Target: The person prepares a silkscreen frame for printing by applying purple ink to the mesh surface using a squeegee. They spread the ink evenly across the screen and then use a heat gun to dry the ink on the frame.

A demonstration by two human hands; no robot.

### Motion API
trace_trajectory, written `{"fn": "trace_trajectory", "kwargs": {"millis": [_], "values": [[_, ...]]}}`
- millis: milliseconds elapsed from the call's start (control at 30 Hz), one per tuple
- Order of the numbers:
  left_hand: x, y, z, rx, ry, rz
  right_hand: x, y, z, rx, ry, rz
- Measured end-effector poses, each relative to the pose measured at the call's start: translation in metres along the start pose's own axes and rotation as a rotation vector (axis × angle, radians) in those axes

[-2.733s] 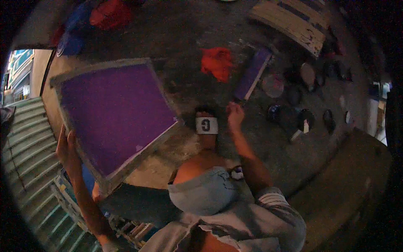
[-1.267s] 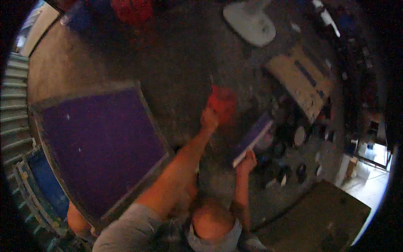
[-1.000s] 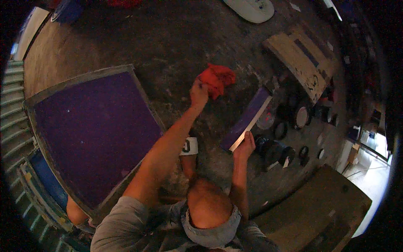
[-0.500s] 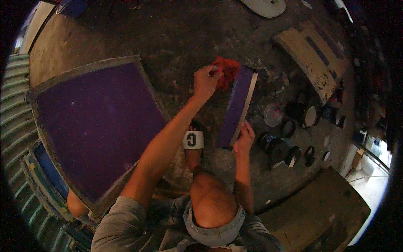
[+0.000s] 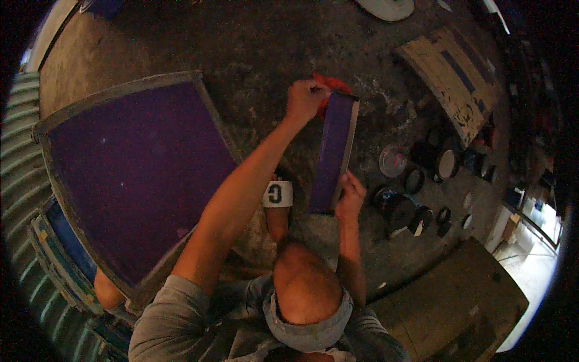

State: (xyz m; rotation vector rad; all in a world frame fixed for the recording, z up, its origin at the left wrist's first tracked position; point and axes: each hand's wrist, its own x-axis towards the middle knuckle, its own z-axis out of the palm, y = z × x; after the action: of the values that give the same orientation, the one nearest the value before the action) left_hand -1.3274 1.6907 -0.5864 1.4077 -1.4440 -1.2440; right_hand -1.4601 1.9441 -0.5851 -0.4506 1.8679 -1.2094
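Observation:
A long, narrow purple board point(image 5: 333, 154) with a pale strip down its right edge slants upright in front of me. My right hand point(image 5: 349, 196) is closed around its near right edge, thumb and fingers gripping the pale strip. At the far end, my left hand point(image 5: 306, 99) is closed on a crumpled red cloth point(image 5: 330, 82), which is partly hidden behind the hand and the board's end. The cloth lies against the board's far left corner. Left of my arm leans a large framed screen point(image 5: 142, 175) with purple mesh and a worn grey frame.
Several round tins and lids point(image 5: 395, 208) stand on the dark floor to the right. Farther right lies a stained tan board point(image 5: 449, 78). A brown panel point(image 5: 452, 301) is at the lower right. More frames point(image 5: 63, 259) lean by a corrugated wall point(image 5: 21, 181).
My left hand and the red cloth have moved slightly up and right, to the board's far end. The board has swung a little to the left and stands more upright.

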Motion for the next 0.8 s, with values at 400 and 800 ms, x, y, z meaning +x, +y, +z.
{"fn": "trace_trajectory", "kwargs": {"millis": [400,800], "values": [[-0.001,-0.035,0.015,-0.268,-0.046,-0.517,0.022,0.028,-0.010,-0.070,-0.082,-0.030],[-0.117,-0.031,0.021,-0.202,-0.239,-0.504,0.093,-0.022,0.018,0.533,0.139,0.144]]}}
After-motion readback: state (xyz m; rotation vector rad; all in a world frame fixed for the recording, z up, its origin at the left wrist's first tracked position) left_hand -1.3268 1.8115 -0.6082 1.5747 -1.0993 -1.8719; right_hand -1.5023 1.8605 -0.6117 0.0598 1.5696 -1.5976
